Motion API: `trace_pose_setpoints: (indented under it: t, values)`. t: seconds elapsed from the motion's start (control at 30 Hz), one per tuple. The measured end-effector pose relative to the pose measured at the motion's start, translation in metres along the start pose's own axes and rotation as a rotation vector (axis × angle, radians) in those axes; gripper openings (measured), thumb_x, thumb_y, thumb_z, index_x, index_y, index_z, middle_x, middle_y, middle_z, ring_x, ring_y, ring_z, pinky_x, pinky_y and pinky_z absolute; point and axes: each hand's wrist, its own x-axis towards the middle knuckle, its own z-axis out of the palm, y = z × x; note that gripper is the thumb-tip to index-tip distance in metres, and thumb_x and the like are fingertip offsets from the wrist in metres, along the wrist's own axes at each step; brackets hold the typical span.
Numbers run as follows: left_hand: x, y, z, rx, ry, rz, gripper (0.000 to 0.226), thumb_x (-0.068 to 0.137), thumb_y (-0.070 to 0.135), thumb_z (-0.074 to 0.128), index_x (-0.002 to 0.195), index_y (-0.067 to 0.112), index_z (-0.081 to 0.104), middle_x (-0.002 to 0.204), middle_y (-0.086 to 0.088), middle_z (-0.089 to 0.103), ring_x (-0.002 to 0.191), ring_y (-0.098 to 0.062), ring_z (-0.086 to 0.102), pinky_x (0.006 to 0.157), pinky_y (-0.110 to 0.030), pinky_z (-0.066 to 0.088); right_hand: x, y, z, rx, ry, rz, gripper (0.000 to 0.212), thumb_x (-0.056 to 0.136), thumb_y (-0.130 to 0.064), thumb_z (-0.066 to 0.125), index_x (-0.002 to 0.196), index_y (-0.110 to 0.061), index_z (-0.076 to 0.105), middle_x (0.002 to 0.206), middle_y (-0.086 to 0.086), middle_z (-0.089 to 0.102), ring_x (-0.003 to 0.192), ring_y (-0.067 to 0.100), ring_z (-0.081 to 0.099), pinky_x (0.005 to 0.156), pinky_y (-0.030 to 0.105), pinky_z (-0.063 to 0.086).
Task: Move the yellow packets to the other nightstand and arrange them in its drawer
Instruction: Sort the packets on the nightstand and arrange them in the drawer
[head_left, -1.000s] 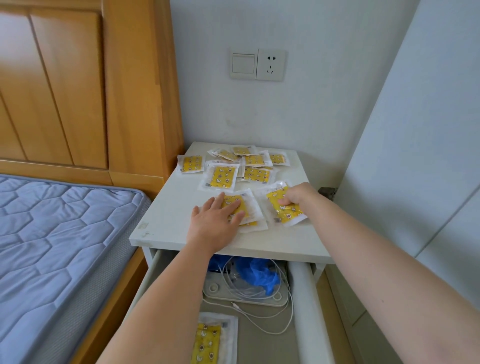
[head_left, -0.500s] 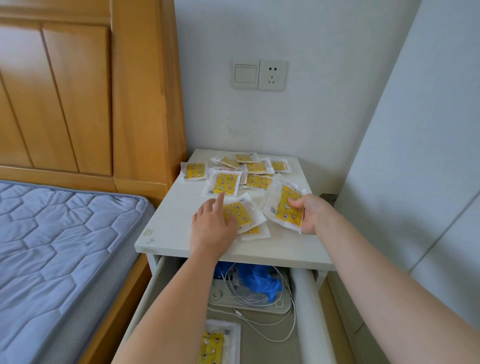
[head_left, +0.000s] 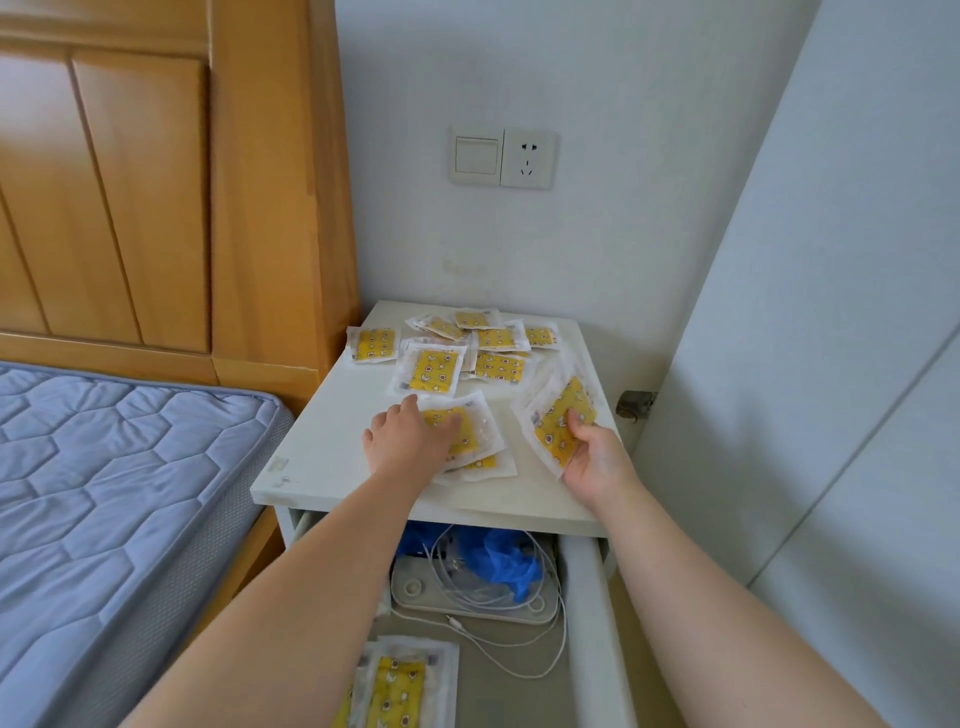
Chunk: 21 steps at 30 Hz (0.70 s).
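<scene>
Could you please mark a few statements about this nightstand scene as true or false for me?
1. The right hand grips a yellow packet. True.
2. The left hand lifts a phone. False: it rests on another packet lying on the nightstand.
3. The drawer is closed. False: it is open, with white cables and more packets inside.
4. A switch and socket plate is on the wall above the nightstand. True.
</scene>
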Motion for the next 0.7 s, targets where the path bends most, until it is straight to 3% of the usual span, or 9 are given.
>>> trace_pose_setpoints:
  t: [0.1, 0.23, 0.43, 0.6, 0.7]
  values:
    - [0.001, 0.013, -0.002, 0.069, -0.077, 0.007, 0.070, 0.089, 0.056, 0.050, 0.146, 0.019, 0.031, 0.144, -0.006, 0.041, 0.134, -0.028, 0.032, 0.107, -0.041, 0.030, -0.002, -0.001, 0.000, 0.020, -0.018, 0.022, 0.016, 0.098, -0.010, 0.046, 0.102, -0.010, 0.061, 0.079, 0.010, 0.074, 0.068, 0.024, 0.072, 0.082, 0.046, 0.050]
    - [-0.003, 0.026, -0.002, 0.132, -0.099, 0.010, 0.073, 0.087, 0.054, 0.057, 0.145, 0.019, 0.030, 0.143, -0.007, 0.039, 0.134, -0.028, 0.033, 0.102, -0.040, 0.037, -0.002, -0.003, -0.002, 0.014, -0.051, 0.038, 0.017, 0.099, -0.012, 0.045, 0.100, -0.010, 0.062, 0.079, 0.010, 0.074, 0.068, 0.023, 0.072, 0.087, 0.046, 0.048]
    - [-0.003, 0.043, 0.000, 0.165, -0.151, -0.068, 0.083, 0.084, 0.054, 0.061, 0.147, 0.018, 0.022, 0.142, -0.011, 0.038, 0.130, -0.030, 0.037, 0.100, -0.040, 0.040, 0.001, -0.003, -0.007, -0.009, -0.094, 0.043, 0.019, 0.099, -0.013, 0.045, 0.106, -0.011, 0.062, 0.089, 0.009, 0.074, 0.087, 0.025, 0.069, 0.093, 0.046, 0.047]
    - [0.005, 0.050, -0.006, 0.162, -0.207, -0.115, 0.061, 0.091, 0.026, 0.050, 0.145, 0.013, 0.024, 0.137, -0.015, 0.041, 0.121, -0.031, 0.046, 0.095, -0.037, 0.046, 0.003, -0.003, -0.011, 0.005, -0.138, 0.039, 0.022, 0.098, -0.014, 0.045, 0.112, -0.010, 0.061, 0.101, 0.010, 0.072, 0.104, 0.029, 0.063, 0.100, 0.049, 0.042]
    - [0.006, 0.051, -0.012, 0.156, -0.245, -0.134, 0.065, 0.085, 0.023, 0.058, 0.141, 0.011, 0.028, 0.127, -0.014, 0.049, 0.108, -0.026, 0.055, 0.079, -0.031, 0.051, 0.003, -0.004, -0.011, 0.001, -0.145, 0.031, 0.020, 0.098, -0.014, 0.045, 0.110, -0.011, 0.061, 0.099, 0.009, 0.073, 0.102, 0.028, 0.063, 0.101, 0.049, 0.042]
